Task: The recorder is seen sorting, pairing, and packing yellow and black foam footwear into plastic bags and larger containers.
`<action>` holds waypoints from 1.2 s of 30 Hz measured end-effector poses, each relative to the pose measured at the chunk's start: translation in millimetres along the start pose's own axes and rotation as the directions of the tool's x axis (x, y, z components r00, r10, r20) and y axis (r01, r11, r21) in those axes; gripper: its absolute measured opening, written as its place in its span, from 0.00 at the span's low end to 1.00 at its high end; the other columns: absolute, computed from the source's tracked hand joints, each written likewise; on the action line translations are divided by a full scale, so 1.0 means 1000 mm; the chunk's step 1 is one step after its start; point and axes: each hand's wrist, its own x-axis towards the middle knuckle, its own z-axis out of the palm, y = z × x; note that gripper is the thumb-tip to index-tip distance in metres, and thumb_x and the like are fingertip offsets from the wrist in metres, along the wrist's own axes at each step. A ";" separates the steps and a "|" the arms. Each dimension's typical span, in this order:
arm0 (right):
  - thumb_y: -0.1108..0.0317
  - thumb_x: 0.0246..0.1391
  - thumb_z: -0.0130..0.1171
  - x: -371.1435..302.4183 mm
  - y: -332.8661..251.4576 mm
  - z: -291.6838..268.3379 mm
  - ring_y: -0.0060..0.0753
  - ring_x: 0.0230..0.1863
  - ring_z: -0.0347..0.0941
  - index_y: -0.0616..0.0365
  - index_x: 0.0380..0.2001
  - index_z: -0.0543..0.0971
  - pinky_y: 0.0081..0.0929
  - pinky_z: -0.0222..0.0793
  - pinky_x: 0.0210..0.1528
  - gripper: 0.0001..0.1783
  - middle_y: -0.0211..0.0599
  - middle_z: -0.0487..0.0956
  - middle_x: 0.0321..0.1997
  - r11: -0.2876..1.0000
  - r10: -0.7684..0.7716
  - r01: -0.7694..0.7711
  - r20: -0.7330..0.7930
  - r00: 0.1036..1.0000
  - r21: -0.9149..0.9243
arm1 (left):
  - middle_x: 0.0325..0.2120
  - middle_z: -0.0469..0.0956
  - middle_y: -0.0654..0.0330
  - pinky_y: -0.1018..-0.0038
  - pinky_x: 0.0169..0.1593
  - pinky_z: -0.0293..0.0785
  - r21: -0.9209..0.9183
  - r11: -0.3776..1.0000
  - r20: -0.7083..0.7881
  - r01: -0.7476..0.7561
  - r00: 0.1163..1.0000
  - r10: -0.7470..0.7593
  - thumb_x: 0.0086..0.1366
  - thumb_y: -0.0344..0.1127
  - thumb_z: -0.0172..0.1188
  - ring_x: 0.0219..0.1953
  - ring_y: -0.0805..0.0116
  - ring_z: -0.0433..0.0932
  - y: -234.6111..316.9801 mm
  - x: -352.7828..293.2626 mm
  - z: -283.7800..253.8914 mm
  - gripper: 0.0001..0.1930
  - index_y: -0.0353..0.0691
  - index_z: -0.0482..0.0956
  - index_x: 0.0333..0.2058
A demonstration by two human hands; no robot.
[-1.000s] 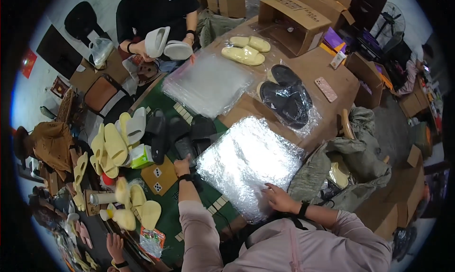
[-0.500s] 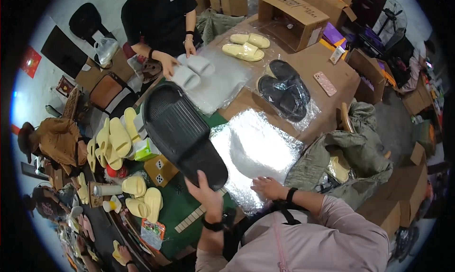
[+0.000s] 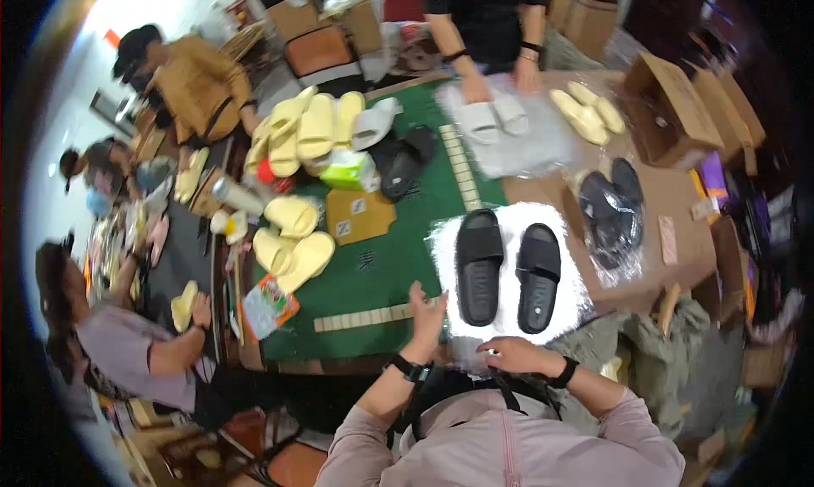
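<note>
Two black slide sandals, the left one [image 3: 477,266] and the right one [image 3: 538,277], lie side by side on a bright silvery plastic sheet [image 3: 509,217], straps away from me. My left hand [image 3: 427,319] hovers just left of the sheet with fingers apart, empty. At the sheet's near edge is my right hand [image 3: 515,355], its fingers bent and drawn together; whatever may be between them cannot be made out. Beyond the green table top [image 3: 403,275], another person's hands touch a pair of white slides [image 3: 479,124] on clear plastic [image 3: 543,152].
Yellow slides [image 3: 315,124] are heaped at the far left, beside black slides [image 3: 405,160]. Bagged black slides [image 3: 610,211], a phone [image 3: 669,239] and a cardboard box [image 3: 666,105] sit to the right. Grey-green cloth [image 3: 657,351] bunches at the near right. People work at the left.
The black slide my left hand held up has left that hand; two black slides now rest on the silvery sheet. My right hand has drawn back to the sheet's near edge. The view has turned left.
</note>
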 end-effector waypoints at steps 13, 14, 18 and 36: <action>0.44 0.48 0.59 0.204 -0.131 -0.040 0.41 0.53 0.66 0.59 0.59 0.58 0.31 0.67 0.48 0.43 0.52 0.63 0.57 0.898 0.193 -0.242 0.166 0.967 0.367 | 0.59 0.55 0.44 0.60 0.58 0.60 -0.029 0.998 -0.811 0.048 0.582 -0.052 0.50 0.60 0.62 0.59 0.50 0.59 -0.046 0.173 -0.427 0.51 0.31 0.48 0.61; 0.42 0.47 0.59 0.233 -0.112 -0.039 0.41 0.54 0.65 0.60 0.60 0.57 0.31 0.66 0.49 0.45 0.52 0.62 0.58 0.899 0.279 -0.286 0.069 0.958 0.332 | 0.59 0.56 0.45 0.61 0.57 0.61 -0.152 0.974 -0.726 0.166 0.650 -0.224 0.50 0.60 0.62 0.60 0.51 0.58 -0.023 0.197 -0.387 0.52 0.30 0.47 0.61; 0.43 0.47 0.59 0.359 -0.131 -0.002 0.44 0.57 0.63 0.66 0.60 0.55 0.32 0.61 0.54 0.48 0.53 0.62 0.59 0.818 0.260 -0.137 -0.146 0.955 0.559 | 0.43 0.72 0.55 0.75 0.27 0.68 -0.474 0.877 -0.472 0.076 0.819 -0.326 0.55 0.59 0.58 0.25 0.74 0.70 -0.035 0.219 -0.399 0.44 0.32 0.52 0.60; 0.65 0.55 0.48 0.398 -0.105 0.076 0.23 0.22 0.72 0.66 0.35 0.75 0.21 0.70 0.27 0.14 0.34 0.77 0.26 0.655 0.326 -0.134 -0.118 0.938 0.743 | 0.55 0.62 0.53 0.65 0.58 0.62 -0.475 0.877 -0.082 -0.071 0.996 0.036 0.68 0.36 0.40 0.55 0.62 0.64 -0.062 0.119 -0.334 0.22 0.35 0.52 0.58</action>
